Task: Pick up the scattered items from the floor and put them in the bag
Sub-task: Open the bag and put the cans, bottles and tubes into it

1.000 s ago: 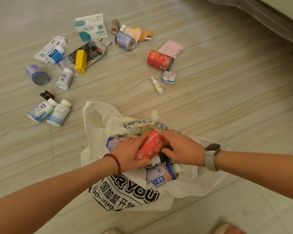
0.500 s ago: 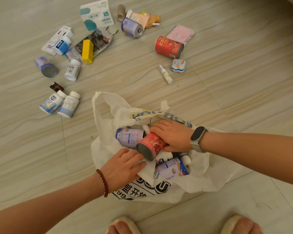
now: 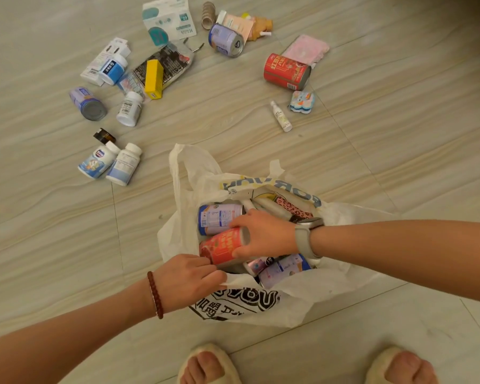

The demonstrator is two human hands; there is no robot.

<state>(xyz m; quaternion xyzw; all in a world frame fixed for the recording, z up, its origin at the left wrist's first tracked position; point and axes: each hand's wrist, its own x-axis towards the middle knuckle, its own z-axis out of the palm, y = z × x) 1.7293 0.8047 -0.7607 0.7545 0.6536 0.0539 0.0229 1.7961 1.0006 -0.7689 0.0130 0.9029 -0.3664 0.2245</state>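
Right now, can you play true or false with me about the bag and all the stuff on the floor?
1. The right hand is holding a red can inside the white bag. True.
2. The left hand is picking up the yellow box. False: it grips the bag's near edge, and the box lies far off on the floor.
3. Another red can still lies on the floor. True.
4. The bag is empty. False: cans and other items are already inside.
5. The two white bottles near the bag's left lie side by side. True.
6. The person is barefoot. False: slippers show at the bottom.
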